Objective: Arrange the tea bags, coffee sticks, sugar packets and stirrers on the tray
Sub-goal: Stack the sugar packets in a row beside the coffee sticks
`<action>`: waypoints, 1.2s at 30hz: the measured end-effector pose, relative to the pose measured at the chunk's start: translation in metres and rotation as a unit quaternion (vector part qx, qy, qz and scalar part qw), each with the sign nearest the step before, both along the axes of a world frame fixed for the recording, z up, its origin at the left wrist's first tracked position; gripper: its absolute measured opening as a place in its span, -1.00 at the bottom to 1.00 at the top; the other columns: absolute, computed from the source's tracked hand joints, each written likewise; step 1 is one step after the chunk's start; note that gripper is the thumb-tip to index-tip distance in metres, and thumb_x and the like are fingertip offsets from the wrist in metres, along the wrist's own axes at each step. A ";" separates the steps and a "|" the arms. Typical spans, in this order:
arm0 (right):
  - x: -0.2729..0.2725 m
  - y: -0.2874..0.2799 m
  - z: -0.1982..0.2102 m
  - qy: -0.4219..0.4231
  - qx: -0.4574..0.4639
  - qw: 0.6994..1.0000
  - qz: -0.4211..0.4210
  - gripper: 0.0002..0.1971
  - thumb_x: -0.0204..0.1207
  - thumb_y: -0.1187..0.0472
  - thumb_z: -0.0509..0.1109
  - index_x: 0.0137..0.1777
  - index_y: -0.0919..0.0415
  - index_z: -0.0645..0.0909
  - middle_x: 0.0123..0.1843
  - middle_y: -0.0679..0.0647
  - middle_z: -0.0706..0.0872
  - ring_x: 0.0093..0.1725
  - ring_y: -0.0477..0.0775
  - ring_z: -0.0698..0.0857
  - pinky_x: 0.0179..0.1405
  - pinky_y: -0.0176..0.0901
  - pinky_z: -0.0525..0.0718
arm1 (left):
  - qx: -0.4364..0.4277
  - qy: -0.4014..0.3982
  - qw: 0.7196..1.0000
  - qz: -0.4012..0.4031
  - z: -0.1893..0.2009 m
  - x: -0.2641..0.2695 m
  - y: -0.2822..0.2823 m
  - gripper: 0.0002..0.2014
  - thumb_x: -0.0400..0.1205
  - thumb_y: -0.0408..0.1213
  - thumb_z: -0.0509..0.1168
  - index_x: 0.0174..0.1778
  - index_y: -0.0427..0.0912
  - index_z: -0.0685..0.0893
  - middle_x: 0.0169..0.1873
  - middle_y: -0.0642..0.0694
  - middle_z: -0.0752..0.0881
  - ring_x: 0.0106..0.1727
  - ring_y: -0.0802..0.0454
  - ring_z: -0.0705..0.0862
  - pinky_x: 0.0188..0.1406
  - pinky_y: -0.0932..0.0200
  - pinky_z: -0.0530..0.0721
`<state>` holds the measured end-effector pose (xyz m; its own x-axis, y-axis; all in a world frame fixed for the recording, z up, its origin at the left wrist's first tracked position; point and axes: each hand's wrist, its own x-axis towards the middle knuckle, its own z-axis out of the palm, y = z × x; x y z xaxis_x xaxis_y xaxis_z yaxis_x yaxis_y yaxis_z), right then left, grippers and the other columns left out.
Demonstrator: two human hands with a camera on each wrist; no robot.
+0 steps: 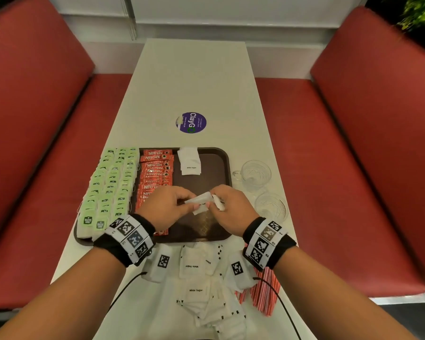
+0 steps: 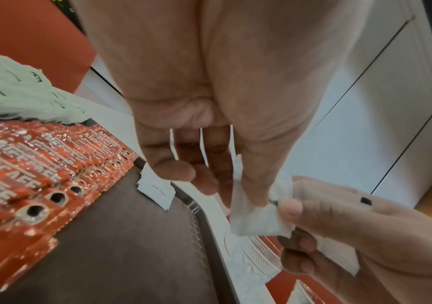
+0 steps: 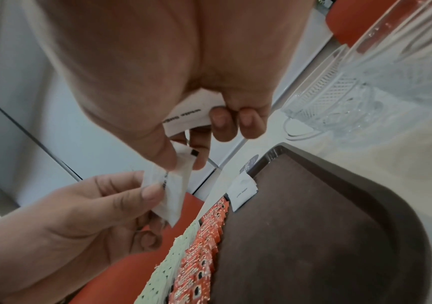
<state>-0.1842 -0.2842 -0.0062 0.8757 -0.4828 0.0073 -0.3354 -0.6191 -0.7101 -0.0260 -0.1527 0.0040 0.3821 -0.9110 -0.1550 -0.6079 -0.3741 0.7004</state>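
Pinching one sugar packet [image 2: 257,218], both hands' fingers meet; right wrist view reveals another.

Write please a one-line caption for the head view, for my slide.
Both hands, left hand and right hand, hold white sugar packets above the brown tray.

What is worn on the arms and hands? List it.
Bare forearms, no sleeves, no gloves. Each wrist carries a black band with a block of white panels printed with black square tag markers. A thin black cable trails from each band toward the body. The hands are bare.
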 end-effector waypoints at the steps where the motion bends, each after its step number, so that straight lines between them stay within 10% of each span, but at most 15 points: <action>1: 0.002 -0.002 -0.001 -0.001 0.010 1.000 -0.016 -0.84 0.65 0.14 0.37 0.18 0.13 0.61 0.04 -0.02 0.64 -0.03 -0.04 0.62 0.01 -0.19 0.60 | 0.008 -0.019 1.000 0.002 -0.001 0.006 -0.005 -0.91 0.65 -0.14 0.43 0.00 0.13 0.82 -0.23 0.17 0.76 -0.20 0.20 0.67 -0.20 0.21 0.59; 7: 0.007 -0.011 0.002 -0.002 0.098 0.994 -0.046 -0.79 0.53 0.35 0.28 0.02 0.16 0.29 -0.19 0.03 0.42 -0.34 -0.06 0.40 -0.36 -0.24 0.38 | 0.066 -0.106 0.988 0.093 -0.018 0.063 -0.053 -0.82 0.64 -0.14 0.44 0.13 -0.04 0.80 -0.10 0.05 0.76 -0.07 0.07 0.68 0.00 0.13 0.58; 23: 0.009 -0.018 0.002 0.019 0.095 0.994 -0.041 -0.97 0.61 0.31 0.22 -0.06 0.26 0.47 -0.18 0.14 0.54 -0.28 -0.07 0.44 -0.26 -0.12 0.44 | 0.210 -0.192 0.953 0.104 -0.044 0.108 -0.118 -0.49 0.49 -0.02 0.57 0.21 -0.27 0.62 0.13 -0.22 0.72 0.17 -0.19 0.68 0.10 -0.02 0.66; 31: 0.012 -0.021 0.001 0.014 0.117 0.992 -0.047 -0.97 0.62 0.32 0.24 -0.05 0.27 0.48 -0.17 0.23 0.59 -0.30 -0.07 0.43 -0.31 -0.15 0.41 | 0.202 -0.163 0.950 0.176 -0.062 0.081 -0.151 -0.07 0.43 0.28 0.48 0.53 -0.23 0.29 0.42 -0.29 0.37 0.31 -0.35 0.61 0.11 -0.08 0.64; 36: 0.010 -0.019 0.000 0.017 0.122 0.991 -0.043 -0.96 0.63 0.29 0.24 -0.07 0.19 0.47 -0.24 0.05 0.54 -0.31 -0.10 0.44 -0.30 -0.16 0.42 | 0.239 -0.197 0.934 0.176 -0.069 0.077 -0.164 -0.13 0.44 0.23 0.47 0.49 -0.24 0.32 0.45 -0.29 0.30 0.29 -0.40 0.57 0.14 -0.11 0.62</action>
<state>-0.1738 -0.3030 -0.0058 0.8294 -0.5385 -0.1486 -0.4059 -0.3982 -0.8226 0.0509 -0.3171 -0.0649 0.7587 -0.5805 -0.2957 -0.5635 -0.8125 0.1493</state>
